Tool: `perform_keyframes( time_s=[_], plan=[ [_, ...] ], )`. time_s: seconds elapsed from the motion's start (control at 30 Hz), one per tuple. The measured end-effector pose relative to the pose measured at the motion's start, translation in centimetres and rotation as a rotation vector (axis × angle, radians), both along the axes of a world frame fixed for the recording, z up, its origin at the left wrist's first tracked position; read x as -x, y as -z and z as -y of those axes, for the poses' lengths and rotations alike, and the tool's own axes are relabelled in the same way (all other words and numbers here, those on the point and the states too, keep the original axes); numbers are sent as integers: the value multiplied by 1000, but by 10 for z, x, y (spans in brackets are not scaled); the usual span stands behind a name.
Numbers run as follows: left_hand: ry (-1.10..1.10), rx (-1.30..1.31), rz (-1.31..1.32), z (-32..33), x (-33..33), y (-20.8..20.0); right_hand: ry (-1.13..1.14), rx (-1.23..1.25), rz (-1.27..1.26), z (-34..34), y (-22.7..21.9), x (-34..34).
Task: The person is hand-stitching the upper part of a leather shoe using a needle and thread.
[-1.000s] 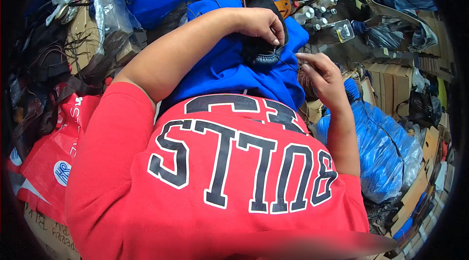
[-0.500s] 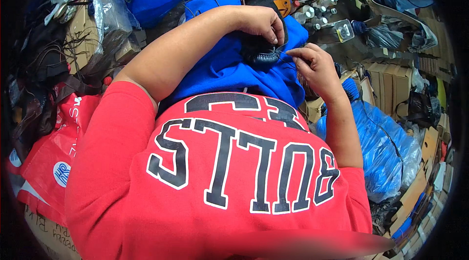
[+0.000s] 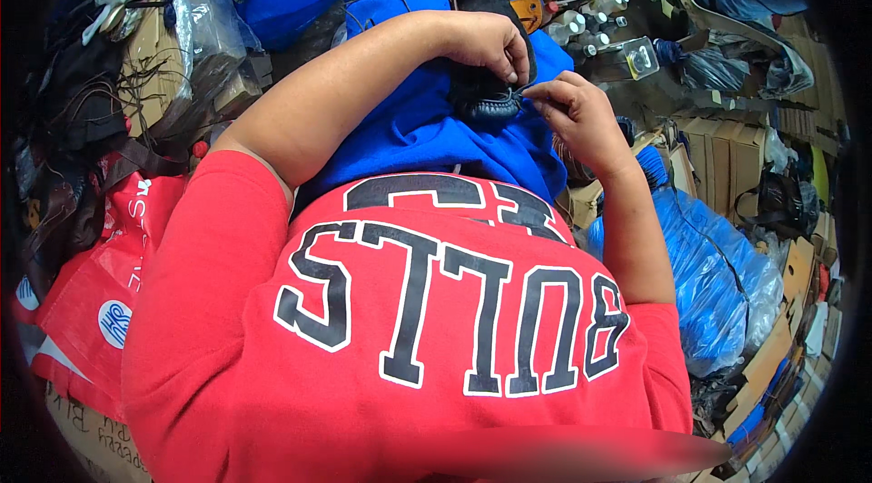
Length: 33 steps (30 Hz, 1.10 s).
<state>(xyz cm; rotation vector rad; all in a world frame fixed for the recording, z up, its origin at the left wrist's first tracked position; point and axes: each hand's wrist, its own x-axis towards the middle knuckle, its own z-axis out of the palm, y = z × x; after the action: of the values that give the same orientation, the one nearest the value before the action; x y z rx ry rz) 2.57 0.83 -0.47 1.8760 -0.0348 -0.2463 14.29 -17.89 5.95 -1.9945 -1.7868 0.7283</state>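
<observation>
The left hand [image 3: 481, 43] is curling over the dark shoe [image 3: 486, 47], fingers closed on its upper edge; the right hand [image 3: 581, 115] is pinching with thumb and fingertips together at the shoe's stitched toe, what it is pinching being too small to tell. The shoe is lying on blue cloth [image 3: 427, 133] in the person's lap, toe toward the body. Beyond the hands, small white-capped bottles [image 3: 581, 6] are standing grouped near a clear plastic box [image 3: 636, 56], its contents unclear; a blue plastic bag [image 3: 708, 274] is bulging at the right, a red bag [image 3: 100, 274] lying at the left. Compared with a second ago, the right hand is sitting closer against the shoe's toe, having been raised and apart from it; the left hand is keeping its grip.
</observation>
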Motion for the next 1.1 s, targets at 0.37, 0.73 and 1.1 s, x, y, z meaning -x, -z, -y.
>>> perform_keyframes(
  time_s=[0.37,0.73,1.1],
  plan=[
    [63,-182,85,0,3,-2,47,187,-576,-1,45,-42],
    [-407,-464,270,19,35,-24,76,-105,-247,2,30,4],
    [-533,-341,251,53,100,-48,84,-25,-173,27,18,15]
  ],
)
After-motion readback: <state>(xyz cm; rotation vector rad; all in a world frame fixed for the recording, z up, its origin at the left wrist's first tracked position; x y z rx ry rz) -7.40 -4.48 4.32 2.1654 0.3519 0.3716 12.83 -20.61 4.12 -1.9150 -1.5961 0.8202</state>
